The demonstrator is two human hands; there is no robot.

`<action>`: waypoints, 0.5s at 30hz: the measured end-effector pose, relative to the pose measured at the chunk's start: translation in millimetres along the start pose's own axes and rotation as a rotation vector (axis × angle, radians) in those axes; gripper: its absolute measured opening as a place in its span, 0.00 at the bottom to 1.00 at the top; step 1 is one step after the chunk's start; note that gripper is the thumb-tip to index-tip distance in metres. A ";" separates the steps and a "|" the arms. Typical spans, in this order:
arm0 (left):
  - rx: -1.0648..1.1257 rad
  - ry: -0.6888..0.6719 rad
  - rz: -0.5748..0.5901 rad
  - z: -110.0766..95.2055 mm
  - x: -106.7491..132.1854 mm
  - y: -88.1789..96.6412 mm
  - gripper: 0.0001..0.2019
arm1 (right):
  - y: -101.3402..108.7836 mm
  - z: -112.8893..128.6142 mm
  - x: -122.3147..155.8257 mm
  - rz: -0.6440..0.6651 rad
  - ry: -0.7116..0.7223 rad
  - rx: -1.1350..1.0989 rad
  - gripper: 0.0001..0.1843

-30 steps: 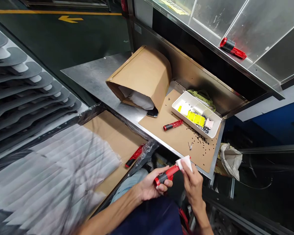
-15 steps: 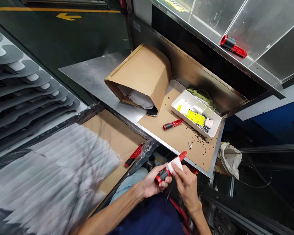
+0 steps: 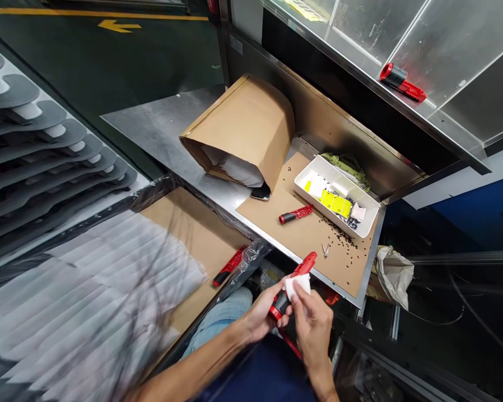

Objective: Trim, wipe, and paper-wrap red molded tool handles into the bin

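Note:
My left hand (image 3: pixel 263 312) grips the black end of a red and black tool (image 3: pixel 304 266) that points up and to the right, just below the bench edge. My right hand (image 3: pixel 313 318) pinches a small white cloth (image 3: pixel 297 286) against the middle of that tool. A second red and black tool (image 3: pixel 295 214) lies on the brown cardboard sheet (image 3: pixel 305 234) on the bench. A third such tool (image 3: pixel 229 266) rests on the lower cardboard at my left. Another red tool (image 3: pixel 401 81) sits on the upper metal shelf.
A white tray (image 3: pixel 368 223) holds yellow and white pieces; small black bits and two screws (image 3: pixel 326 249) lie scattered before it. A bent cardboard cover (image 3: pixel 247 125) stands on the steel bench. Stacked white sheets (image 3: pixel 88 290) and grey moulded parts (image 3: pixel 37 145) fill the left. A crumpled bag (image 3: pixel 394 271) hangs at right.
My right hand has slid the white cloth down the tool from its tip toward the black grip. The tool has tilted more upright, its red tip now bare.

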State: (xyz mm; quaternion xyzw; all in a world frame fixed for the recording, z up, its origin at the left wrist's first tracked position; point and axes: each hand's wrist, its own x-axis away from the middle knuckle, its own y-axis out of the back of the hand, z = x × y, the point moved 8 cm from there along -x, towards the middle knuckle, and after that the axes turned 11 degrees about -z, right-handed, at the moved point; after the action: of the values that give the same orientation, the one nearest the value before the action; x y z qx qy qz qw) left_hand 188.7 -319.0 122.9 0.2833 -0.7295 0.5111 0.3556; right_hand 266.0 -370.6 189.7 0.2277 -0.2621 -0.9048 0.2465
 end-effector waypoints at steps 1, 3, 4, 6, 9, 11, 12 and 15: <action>-0.011 -0.011 -0.011 -1.0 0.5 0.5 0.24 | -0.4 -0.1 -0.6 -0.009 0.007 0.009 0.18; -0.047 -0.025 -0.029 -2.1 1.1 1.4 0.24 | 1.6 -1.5 -2.8 -0.050 0.007 0.036 0.19; -0.062 -0.030 -0.033 -2.5 1.0 1.7 0.24 | 2.2 -2.0 -3.5 -0.060 0.006 0.044 0.19; -0.086 -0.046 -0.043 -3.3 -0.5 3.3 0.23 | 1.0 -0.9 -3.4 -0.041 0.011 0.025 0.18; -0.117 -0.075 -0.046 -4.1 -5.0 6.0 0.21 | -2.2 2.0 -1.4 0.022 0.013 0.009 0.18; -0.139 -0.103 -0.036 -4.9 -7.2 6.9 0.23 | -0.4 2.0 -1.6 0.009 -0.005 0.032 0.20; -0.147 -0.120 -0.032 -5.6 -7.7 7.3 0.25 | 0.0 1.8 -1.7 0.005 -0.014 0.041 0.20; -0.172 -0.182 -0.035 -8.9 -7.4 8.3 0.30 | -3.2 3.6 -0.8 0.029 -0.007 0.025 0.20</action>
State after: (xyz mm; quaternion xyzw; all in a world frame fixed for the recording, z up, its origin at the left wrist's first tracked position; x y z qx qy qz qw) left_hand 188.6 -307.5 114.4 0.3096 -0.7947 0.4127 0.3198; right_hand 263.6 -366.4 190.8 0.2238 -0.2777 -0.8986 0.2556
